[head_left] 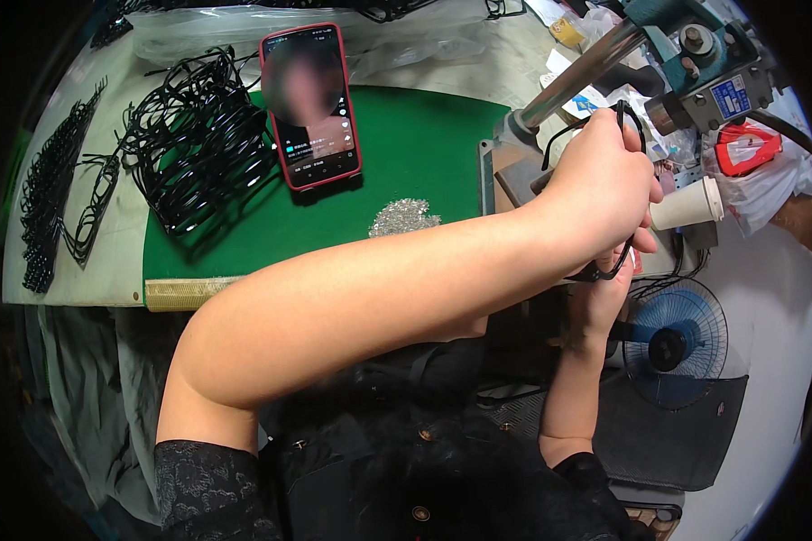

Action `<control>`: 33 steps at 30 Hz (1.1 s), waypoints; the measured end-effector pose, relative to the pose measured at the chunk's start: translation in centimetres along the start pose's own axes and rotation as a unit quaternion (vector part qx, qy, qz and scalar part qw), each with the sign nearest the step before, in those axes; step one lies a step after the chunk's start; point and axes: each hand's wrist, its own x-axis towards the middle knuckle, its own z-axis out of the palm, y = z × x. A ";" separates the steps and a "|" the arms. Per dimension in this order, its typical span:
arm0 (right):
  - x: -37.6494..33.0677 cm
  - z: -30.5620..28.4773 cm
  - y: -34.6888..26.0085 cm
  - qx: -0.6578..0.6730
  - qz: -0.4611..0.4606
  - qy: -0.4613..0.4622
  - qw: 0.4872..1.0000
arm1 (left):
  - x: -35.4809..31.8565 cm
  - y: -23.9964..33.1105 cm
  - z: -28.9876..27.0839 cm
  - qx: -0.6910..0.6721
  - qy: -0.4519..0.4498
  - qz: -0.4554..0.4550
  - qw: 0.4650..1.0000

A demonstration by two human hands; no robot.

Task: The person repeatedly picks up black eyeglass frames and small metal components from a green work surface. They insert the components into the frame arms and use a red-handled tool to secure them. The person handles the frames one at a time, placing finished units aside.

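Observation:
My left arm reaches across to the right, and my left hand (604, 176) is closed round a thin black eyeglass frame (595, 273). Parts of the frame stick out above and below that hand. Just under it, my right hand (603, 293) is closed at the lower end of the frame, its fingers partly hidden by the left hand. Both hands are beside a bench-mounted machine (695, 68) with a slanted metal column. A heap of small shiny metal pieces (404, 217) lies on the green mat (433, 135), left of my hands.
A phone in a red case (312, 108) stands tilted on the mat, beside a large tangle of black frames (203, 149). Further left lie more stacked black frames (54, 194). A white paper cup (690, 204), a red item in a plastic bag (747, 151) and a blue fan (672, 334) are right.

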 end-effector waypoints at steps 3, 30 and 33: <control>-0.2 0.0 0.1 0.004 0.000 0.004 1.000 | 0.0 -0.1 0.1 -0.001 -0.005 0.000 1.000; -0.2 -1.1 -0.8 0.015 0.047 0.013 0.999 | 1.3 -0.8 1.5 0.005 0.000 0.030 1.000; 0.2 -1.6 -0.7 -0.003 0.030 0.023 0.999 | 1.5 -1.0 1.7 0.010 0.014 0.029 0.999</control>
